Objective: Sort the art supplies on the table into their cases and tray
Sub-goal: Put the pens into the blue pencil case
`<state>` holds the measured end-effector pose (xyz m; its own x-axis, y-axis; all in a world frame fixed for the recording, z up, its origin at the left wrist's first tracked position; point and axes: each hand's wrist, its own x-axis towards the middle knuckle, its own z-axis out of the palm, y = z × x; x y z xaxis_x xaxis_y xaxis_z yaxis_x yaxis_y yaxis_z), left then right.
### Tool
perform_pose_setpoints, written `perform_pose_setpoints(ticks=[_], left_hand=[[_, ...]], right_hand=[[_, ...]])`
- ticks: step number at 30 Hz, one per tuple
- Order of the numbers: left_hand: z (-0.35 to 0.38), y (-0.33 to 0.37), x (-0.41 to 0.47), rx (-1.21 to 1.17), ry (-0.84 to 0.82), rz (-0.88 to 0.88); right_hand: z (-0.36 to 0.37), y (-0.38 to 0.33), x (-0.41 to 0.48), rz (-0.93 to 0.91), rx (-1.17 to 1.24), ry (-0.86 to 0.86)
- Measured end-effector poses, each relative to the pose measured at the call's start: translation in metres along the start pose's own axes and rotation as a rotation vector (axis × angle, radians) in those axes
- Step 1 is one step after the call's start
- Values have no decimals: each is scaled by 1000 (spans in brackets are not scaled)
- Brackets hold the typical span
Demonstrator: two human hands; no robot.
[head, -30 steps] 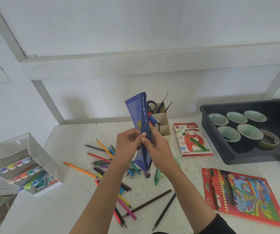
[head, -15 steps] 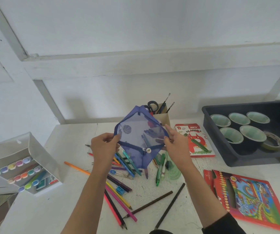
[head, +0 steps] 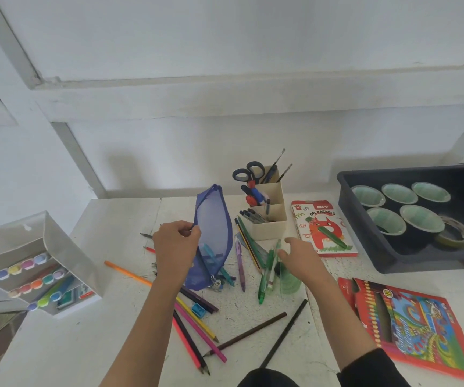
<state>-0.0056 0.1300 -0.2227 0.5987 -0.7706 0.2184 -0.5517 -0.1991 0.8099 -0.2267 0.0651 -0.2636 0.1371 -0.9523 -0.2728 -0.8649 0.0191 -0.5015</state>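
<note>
My left hand (head: 175, 247) pinches the rim of a blue mesh pencil pouch (head: 213, 233), which stands on end on the white table (head: 57, 344) with its zipper pull low. My right hand (head: 299, 256) is off the pouch, fingers spread, hovering over green pens (head: 265, 277) and a green transparent ruler piece (head: 289, 280). Loose coloured pencils (head: 197, 325) lie fanned below the pouch. Two dark pencils (head: 256, 331) lie near my right forearm.
A beige desk organizer (head: 270, 222) with scissors and pens stands behind. An oil pastels box (head: 323, 230), a dark tray (head: 370, 247) with green cups and tape, a red pencil box (head: 420, 331), and a clear marker case (head: 29, 263) at left.
My right hand let go of the pouch and dropped toward the green pens. The pouch, spread wide between both hands before, now hangs narrow from my left hand alone.
</note>
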Motion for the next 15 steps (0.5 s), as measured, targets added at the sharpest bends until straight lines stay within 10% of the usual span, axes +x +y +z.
perform_pose_setpoints(ticks=[15], left_hand=[[8, -10, -2, -26, -86, -39]], right_hand=[[9, 19, 1, 144, -115, 48]])
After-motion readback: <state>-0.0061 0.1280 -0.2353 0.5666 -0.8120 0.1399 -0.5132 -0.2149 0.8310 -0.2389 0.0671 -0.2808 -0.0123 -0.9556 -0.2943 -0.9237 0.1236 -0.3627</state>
